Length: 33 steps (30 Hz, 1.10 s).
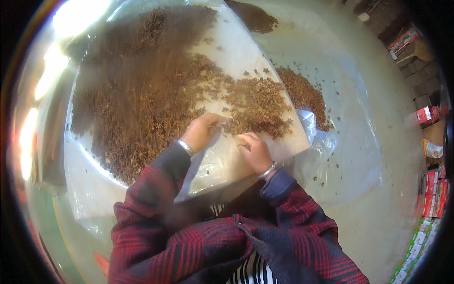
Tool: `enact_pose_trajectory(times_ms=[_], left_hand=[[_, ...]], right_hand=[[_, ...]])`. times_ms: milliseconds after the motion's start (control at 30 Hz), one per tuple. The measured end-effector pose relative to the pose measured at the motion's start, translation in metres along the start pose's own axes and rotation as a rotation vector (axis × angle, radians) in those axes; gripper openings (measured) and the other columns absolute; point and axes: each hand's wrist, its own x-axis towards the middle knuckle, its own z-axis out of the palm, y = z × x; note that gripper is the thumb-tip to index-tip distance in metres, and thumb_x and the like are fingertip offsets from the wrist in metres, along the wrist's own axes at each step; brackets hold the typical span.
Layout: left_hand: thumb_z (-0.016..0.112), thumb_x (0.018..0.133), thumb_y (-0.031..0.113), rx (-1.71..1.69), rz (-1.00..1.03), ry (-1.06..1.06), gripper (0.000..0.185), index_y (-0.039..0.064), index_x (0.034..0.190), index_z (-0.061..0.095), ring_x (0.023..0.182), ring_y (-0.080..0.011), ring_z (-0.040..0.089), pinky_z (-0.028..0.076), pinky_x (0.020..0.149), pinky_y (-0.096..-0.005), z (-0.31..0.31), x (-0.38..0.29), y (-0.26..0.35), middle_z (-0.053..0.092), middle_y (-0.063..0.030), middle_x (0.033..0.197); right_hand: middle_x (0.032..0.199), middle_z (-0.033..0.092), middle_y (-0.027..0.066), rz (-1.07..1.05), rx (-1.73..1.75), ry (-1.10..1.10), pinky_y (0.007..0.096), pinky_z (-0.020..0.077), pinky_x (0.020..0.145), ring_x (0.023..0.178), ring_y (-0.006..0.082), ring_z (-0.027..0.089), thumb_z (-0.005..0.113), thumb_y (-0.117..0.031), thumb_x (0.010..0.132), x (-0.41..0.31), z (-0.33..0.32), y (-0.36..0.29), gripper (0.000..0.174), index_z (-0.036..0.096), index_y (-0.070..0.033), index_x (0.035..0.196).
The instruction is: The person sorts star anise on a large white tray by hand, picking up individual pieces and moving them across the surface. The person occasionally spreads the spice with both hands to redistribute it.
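Observation:
A wide table surface covered in clear plastic sheet [212,177] lies before me, with dried star anise spread over it. My left hand [202,130] reaches to the near left edge of a small star anise pile [257,103], its fingers bunched and blurred at the tips. Just below that pile, my right hand [256,151] has its fingers curled in. Whether either hand pinches a piece is too small to tell. A far larger heap of star anise [142,96] spreads to the left, partly hazy in the picture. Each wrist wears a silver-coloured bangle.
Beyond the right edge of the surface, another star anise pile [303,94] rests lower down on plastic sheeting, with loose pieces around it. A further dark pile [253,16] is at the top. Crumpled clear plastic [321,142] hangs by the right corner. Red boxes [431,191] are stacked far right.

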Motion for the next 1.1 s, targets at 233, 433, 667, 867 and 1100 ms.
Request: enact_pose_trajectory(times_ms=[233, 433, 667, 867, 1100], left_hand=[[0.062, 0.084, 0.002, 0.341, 0.0, -0.011, 0.016, 0.007, 0.097, 0.07, 0.092, -0.0361, 0.066, 0.052, 0.083, -0.0395, -0.06, 0.058, -0.028, 0.068, -0.0176, 0.097], [0.067, 0.083, 0.006, 0.13, -0.116, -0.014, 0.013, 0.007, 0.096, 0.069, 0.095, -0.0337, 0.065, 0.052, 0.082, -0.0388, -0.065, 0.067, -0.023, 0.067, -0.0168, 0.1], [0.066, 0.081, 0.006, 0.249, 0.046, -0.063, 0.021, 0.007, 0.102, 0.068, 0.092, -0.0326, 0.064, 0.052, 0.08, -0.0395, -0.056, 0.088, -0.065, 0.062, -0.0154, 0.1], [0.063, 0.08, 0.006, 0.286, -0.228, -0.085, 0.02, 0.006, 0.1, 0.065, 0.098, -0.0367, 0.061, 0.051, 0.085, -0.0418, -0.038, 0.151, -0.058, 0.062, -0.0175, 0.103], [0.059, 0.086, 0.015, 0.572, 0.037, -0.196, 0.021, 0.011, 0.105, 0.067, 0.1, -0.035, 0.061, 0.05, 0.09, -0.0422, -0.018, 0.188, -0.021, 0.063, -0.0156, 0.108]], right_hand=[[0.118, 0.064, 0.0109, -0.743, -0.529, -0.206, 0.0516, 0.0361, 0.106, 0.121, 0.0285, 0.054, 0.058, -0.018, 0.082, 0.004, 0.021, -0.016, 0.03, 0.067, -0.008, 0.109], [0.134, 0.057, 0.0046, -0.758, -0.907, -0.266, 0.0575, 0.015, 0.115, 0.133, 0.0271, 0.043, 0.053, -0.016, 0.086, 0.06, -0.017, 0.037, 0.036, 0.064, -0.021, 0.12], [0.147, 0.044, 0.0074, -0.452, -1.104, -0.227, 0.0558, 0.0166, 0.116, 0.143, 0.0282, 0.028, 0.055, -0.028, 0.093, 0.145, -0.096, 0.091, 0.037, 0.058, -0.02, 0.129], [0.151, 0.038, 0.0118, -0.005, -1.301, -0.06, 0.0517, 0.0215, 0.114, 0.143, 0.0307, 0.027, 0.056, -0.022, 0.091, 0.202, -0.136, 0.098, 0.042, 0.054, -0.017, 0.132], [0.125, 0.061, 0.0091, -0.782, -0.689, -0.173, 0.0479, 0.0353, 0.106, 0.121, 0.027, 0.053, 0.055, -0.014, 0.085, 0.165, -0.025, 0.071, 0.03, 0.066, -0.013, 0.113]])
